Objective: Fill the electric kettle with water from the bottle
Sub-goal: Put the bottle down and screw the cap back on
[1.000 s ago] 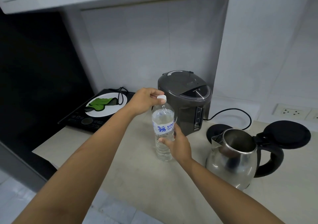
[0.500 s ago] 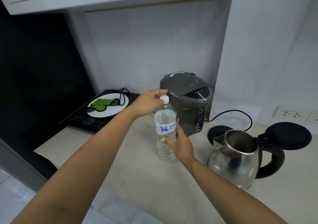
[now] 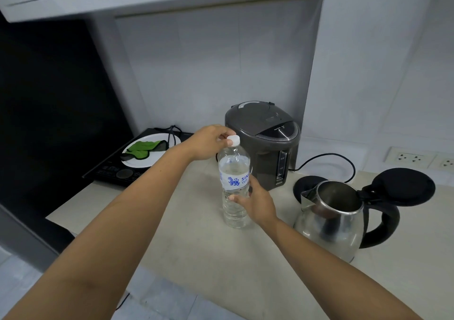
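A clear, ribbed plastic water bottle (image 3: pixel 234 187) with a white and blue label stands upright on a pale, smooth desk (image 3: pixel 172 233). The left hand (image 3: pixel 208 144) reaches over from the left, its fingers (image 3: pixel 227 135) closed in a pinch around the small white screw cap (image 3: pixel 233 140), which sits on the bottle's neck. The right hand (image 3: pixel 258 203) wraps the bottle's lower body from the right side, fingers curled around it.

Just to the right stands a rounded stainless-steel electric kettle (image 3: pixel 331 226) with a shiny mirrored wall, a black curved handle and a round black lid (image 3: pixel 405 187) flipped back, leaving its mouth open. Its round black base (image 3: pixel 303 184) lies behind it, apart from the kettle.

Behind the bottle is a dark grey, matte, barrel-shaped hot water dispenser (image 3: pixel 265 145), with a black cord (image 3: pixel 331 158) looping on the desk. At the far left, a flat black induction cooktop (image 3: pixel 118 169) carries a white plate (image 3: pixel 147 157) with a green and black cloth (image 3: pixel 145 148) on it. White wall sockets (image 3: pixel 410 157) sit at the right.
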Motion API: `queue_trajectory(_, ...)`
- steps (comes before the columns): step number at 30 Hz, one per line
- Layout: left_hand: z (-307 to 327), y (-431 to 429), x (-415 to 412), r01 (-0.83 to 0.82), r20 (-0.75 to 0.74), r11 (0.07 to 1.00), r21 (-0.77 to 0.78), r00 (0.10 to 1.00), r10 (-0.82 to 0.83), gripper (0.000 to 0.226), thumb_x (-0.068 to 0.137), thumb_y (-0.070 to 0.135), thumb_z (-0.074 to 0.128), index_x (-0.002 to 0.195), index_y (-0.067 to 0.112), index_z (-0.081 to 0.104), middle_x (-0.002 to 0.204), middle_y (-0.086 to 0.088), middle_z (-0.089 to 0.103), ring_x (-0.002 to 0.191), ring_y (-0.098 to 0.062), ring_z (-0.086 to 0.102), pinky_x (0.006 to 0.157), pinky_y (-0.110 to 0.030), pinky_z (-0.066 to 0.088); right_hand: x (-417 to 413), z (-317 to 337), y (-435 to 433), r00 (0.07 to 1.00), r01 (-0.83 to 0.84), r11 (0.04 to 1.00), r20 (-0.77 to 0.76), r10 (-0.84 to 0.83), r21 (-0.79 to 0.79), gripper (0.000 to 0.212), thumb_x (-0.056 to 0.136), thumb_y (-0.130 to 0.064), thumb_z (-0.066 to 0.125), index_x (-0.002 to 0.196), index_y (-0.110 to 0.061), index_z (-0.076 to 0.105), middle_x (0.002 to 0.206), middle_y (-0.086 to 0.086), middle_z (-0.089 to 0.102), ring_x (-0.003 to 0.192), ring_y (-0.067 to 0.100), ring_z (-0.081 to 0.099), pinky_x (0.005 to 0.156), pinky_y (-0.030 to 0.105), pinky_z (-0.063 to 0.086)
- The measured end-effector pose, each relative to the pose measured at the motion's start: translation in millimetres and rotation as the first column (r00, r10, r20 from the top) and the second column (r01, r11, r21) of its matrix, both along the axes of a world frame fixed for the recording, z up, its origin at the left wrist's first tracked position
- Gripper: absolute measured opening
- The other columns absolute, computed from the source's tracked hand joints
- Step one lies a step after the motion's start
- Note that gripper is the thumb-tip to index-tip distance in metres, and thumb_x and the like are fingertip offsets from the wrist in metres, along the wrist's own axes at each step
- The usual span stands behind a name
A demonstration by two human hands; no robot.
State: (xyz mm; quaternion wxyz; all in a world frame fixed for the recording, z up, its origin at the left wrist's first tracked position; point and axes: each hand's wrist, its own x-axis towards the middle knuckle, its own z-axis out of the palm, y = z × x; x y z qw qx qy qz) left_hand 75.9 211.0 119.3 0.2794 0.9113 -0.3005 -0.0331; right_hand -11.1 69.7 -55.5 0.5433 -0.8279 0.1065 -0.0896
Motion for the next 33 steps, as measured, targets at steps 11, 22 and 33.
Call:
queue_trajectory(11, 0, -9, -1, -0.165, 0.123, 0.986, 0.000, 0.979, 0.164, 0.026, 0.087, 0.041, 0.071, 0.091, 0.016, 0.070, 0.084, 0.004, 0.066, 0.086, -0.016, 0.063, 0.075, -0.029, 0.048, -1, 2, 2, 1.000, 0.018, 0.999, -0.019, -0.019, -0.048, 0.080, 0.071, -0.044, 0.083, 0.142, -0.041, 0.044, 0.120, -0.015, 0.068, 0.110, 0.015, 0.063, 0.090, 0.033, 0.049)
queue_trajectory(22, 9, -6, -3, -0.004, 0.072, 0.993, 0.115, 0.997, -0.004, 0.033, 0.097, 0.029, 0.060, 0.127, 0.016, 0.067, 0.125, -0.002, 0.065, 0.108, -0.016, 0.060, 0.094, -0.023, 0.043, -1, 0, -1, 0.999, 0.016, 0.999, -0.038, -0.017, -0.030, 0.080, 0.071, -0.044, 0.081, 0.141, -0.044, 0.043, 0.112, -0.019, 0.066, 0.103, 0.011, 0.061, 0.085, 0.031, 0.047)
queue_trajectory(33, 2, -6, -3, -0.018, 0.124, 0.996, 0.090, 0.992, 0.007, 0.030, 0.097, 0.025, 0.062, 0.121, 0.009, 0.066, 0.118, -0.007, 0.065, 0.104, -0.020, 0.059, 0.085, -0.024, 0.039, 0, -1, 0, 1.000, 0.016, 0.998, -0.019, -0.018, -0.067, 0.079, 0.073, -0.043, 0.082, 0.142, -0.040, 0.044, 0.103, -0.019, 0.066, 0.099, 0.015, 0.063, 0.078, 0.029, 0.045)
